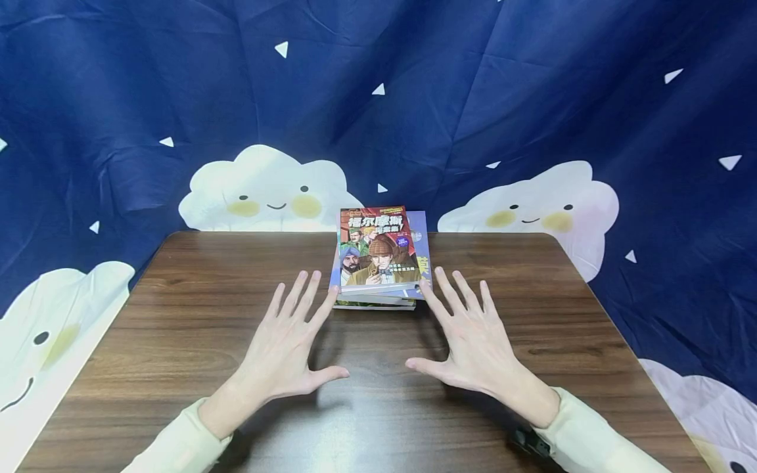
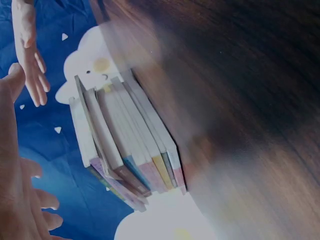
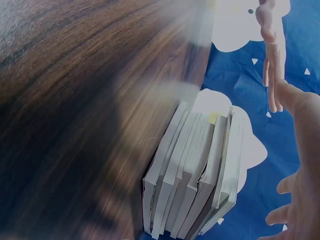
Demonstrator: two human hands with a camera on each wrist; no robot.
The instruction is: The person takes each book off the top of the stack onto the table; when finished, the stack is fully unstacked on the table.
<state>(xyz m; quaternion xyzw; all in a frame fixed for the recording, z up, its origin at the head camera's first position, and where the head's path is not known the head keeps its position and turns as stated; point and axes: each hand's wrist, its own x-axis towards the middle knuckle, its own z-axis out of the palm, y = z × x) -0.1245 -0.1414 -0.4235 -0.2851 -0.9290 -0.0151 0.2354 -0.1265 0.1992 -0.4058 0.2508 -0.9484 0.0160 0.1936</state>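
A stack of several books (image 1: 378, 253) lies at the far middle of the table, its top cover showing cartoon figures and a person with a pipe. The books sit slightly askew on one another. In the left wrist view the page edges and coloured spines of the stack (image 2: 132, 145) are visible; the right wrist view shows its pale page edges (image 3: 192, 175). My left hand (image 1: 288, 348) is spread above the table, near side left of the stack, holding nothing. Mirroring it on the right, my right hand (image 1: 476, 341) also hovers with fingers spread and nothing in it.
The brown wooden table (image 1: 177, 341) has rounded far corners. Behind it hangs a dark blue cloth (image 1: 378, 131) printed with smiling clouds and white triangles. A small black object (image 1: 532, 443) shows under the right sleeve's cuff.
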